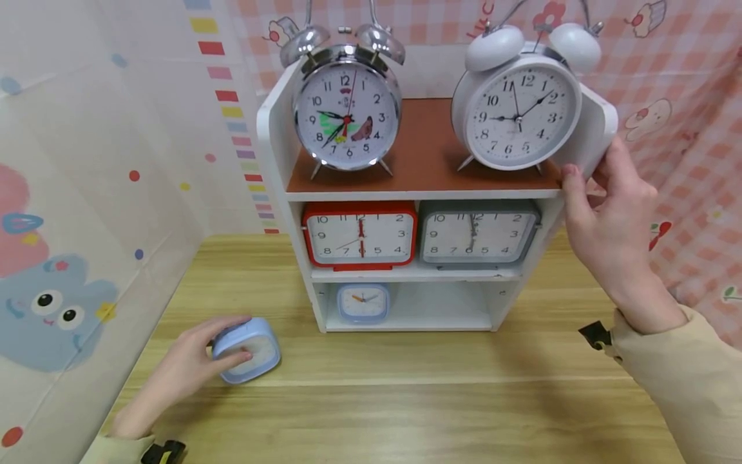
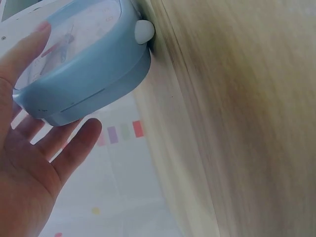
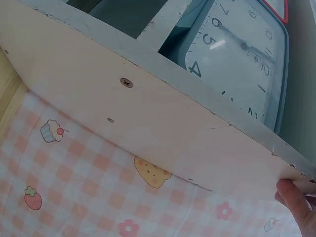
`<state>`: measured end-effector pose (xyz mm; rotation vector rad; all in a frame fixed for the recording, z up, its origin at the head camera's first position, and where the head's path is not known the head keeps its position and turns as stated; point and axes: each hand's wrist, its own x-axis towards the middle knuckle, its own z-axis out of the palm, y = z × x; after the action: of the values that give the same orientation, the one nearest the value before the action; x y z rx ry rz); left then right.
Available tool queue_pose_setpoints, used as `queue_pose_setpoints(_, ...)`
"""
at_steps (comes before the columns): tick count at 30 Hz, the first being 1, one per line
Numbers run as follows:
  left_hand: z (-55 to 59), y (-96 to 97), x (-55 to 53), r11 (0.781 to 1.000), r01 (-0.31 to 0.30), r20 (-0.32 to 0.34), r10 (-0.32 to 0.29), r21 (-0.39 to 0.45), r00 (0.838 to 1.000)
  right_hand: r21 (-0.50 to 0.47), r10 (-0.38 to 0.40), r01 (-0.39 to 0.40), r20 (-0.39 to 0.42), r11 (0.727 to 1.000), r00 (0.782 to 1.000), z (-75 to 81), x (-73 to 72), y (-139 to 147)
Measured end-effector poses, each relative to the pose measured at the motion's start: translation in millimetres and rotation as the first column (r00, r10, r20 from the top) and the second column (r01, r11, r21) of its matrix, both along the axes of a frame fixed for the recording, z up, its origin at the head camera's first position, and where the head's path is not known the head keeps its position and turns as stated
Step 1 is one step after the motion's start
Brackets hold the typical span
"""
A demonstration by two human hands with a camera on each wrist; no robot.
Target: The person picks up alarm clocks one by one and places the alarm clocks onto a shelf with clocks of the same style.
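We saw a smooth blue plastic clock point(image 1: 248, 350) on the matt wood-grain bench point(image 1: 406, 386), and shiny chrome on the bell clock point(image 1: 346, 106) above.

The head view looks forward and down from above a pale wooden tabletop point(image 1: 406, 399), facing a white three-tier shelf unit point(image 1: 278, 129) set against a pink checked backdrop point(image 1: 695, 161); it is far enough back to take in the whole shelf and both arms.

The left wrist view sits very close, low by the table surface, tilted so the wood grain runs upright; it looks past the left hand point(image 2: 29, 163) at a small light-blue square clock point(image 2: 84, 74), also seen low left in the head view.

The right wrist view looks up along the shelf's white side panel point(image 3: 148, 128) from just outside it, sharing a grey rectangular clock point(image 3: 237, 59) and the checked backdrop with the head view.
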<state>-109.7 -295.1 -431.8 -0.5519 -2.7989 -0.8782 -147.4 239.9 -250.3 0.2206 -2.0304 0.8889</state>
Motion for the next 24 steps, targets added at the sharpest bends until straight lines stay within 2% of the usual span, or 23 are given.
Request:
queue_pose_setpoints(4, 2.5, 1.0, -0.9, 1.000, -0.015, 0.038, 0.015, -0.002, 0.999, 0.001, 0.005, -0.005, -0.005, 1.000, 1.000, -0.2, -0.2, 0.4)
queue_pose_setpoints(13, 1.2, 5.9, 1.6, 0.999, 0.003, 0.016, -0.003, 0.049, 1.000, -0.003, 0.012, -0.012, -0.013, 1.000, 1.000, -0.5, -0.6, -0.6)
queue_pose_setpoints(18, 1.5, 17.4, 4.3, 0.998, 0.021, -0.011, -0.020, 0.062, 1.000, 0.004, 0.011, -0.011, -0.015, 1.000, 1.000, -0.5, -1.3, -0.9)
queue_pose_setpoints(24, 3.5, 36.7, 1.1, 0.996, 0.076, -0.044, -0.074, 0.055, 0.996, -0.006, 0.012, -0.012, -0.014, 1.000, 1.000, -0.4, -0.3, -0.7)
